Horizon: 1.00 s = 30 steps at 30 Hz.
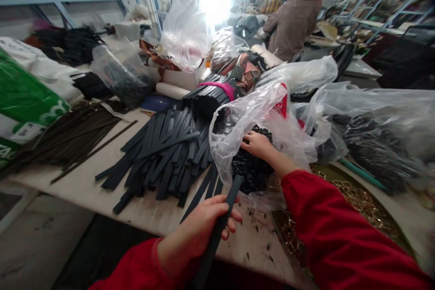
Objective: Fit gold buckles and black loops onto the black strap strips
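My left hand [200, 229] is closed around a long black strap [217, 231] held over the near table edge. My right hand [257, 145] reaches into a clear plastic bag [238, 122] and rests on a heap of small black ring-like parts [251, 170]; its fingertips are buried in them, so what they grip is hidden. Just left of the bag lies a spread pile of black straps [166, 154] on the worktable [149, 213]. Behind it sits a bundle of straps tied with a pink band [214, 93].
Thin dark strips [68, 138] and a green-and-white sack [23, 99] lie at the left. More plastic bags of dark parts [374, 140] fill the right. Gold metal chain pieces [360, 199] sit in a tray under my right arm. A person [292, 22] stands at the back.
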### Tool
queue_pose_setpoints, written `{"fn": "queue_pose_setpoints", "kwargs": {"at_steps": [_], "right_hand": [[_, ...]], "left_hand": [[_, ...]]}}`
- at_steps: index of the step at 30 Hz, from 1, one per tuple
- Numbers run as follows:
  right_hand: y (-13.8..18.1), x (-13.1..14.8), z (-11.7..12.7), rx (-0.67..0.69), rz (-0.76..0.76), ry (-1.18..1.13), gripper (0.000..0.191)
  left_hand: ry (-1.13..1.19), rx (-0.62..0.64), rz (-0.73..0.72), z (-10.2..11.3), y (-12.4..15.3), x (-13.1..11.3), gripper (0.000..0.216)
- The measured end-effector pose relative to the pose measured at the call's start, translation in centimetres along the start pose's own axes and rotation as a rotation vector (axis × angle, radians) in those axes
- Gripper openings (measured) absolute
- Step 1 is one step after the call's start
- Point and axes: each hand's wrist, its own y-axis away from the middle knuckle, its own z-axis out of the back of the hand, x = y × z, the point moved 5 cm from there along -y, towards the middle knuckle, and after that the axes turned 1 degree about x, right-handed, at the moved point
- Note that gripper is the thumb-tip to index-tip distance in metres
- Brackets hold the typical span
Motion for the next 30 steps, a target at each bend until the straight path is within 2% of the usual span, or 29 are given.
{"fn": "queue_pose_setpoints", "kwargs": {"at_steps": [7, 13, 17, 20, 25, 30], "right_hand": [[8.9, 2.1, 1.7, -0.057, 0.203, 0.231, 0.03], [12.2, 3.3, 1.9, -0.014, 0.116, 0.432, 0.025], [12.9, 3.3, 1.9, 0.032, 0.017, 0.49, 0.024], [13.5, 3.3, 1.7, 0.034, -0.016, 0.442, 0.023], [14.4, 2.8, 2.1, -0.086, -0.073, 0.205, 0.023], [15.7, 2.3, 2.8, -0.132, -0.087, 0.088, 0.022]], "left_hand": [[0.037, 0.044, 0.061, -0.2, 1.2, 0.6, 0.024], [0.067, 0.134, 0.052, -0.3, 2.2, 2.0, 0.024], [0.016, 0.099, 0.037, 0.3, 2.1, 3.1, 0.03], [-0.101, 0.046, -0.074, 0.8, 1.7, 3.7, 0.031], [-0.257, -0.02, -0.256, 1.0, 1.9, 3.1, 0.022], [-0.286, -0.057, -0.225, 1.3, 2.6, 2.4, 0.011]]}}
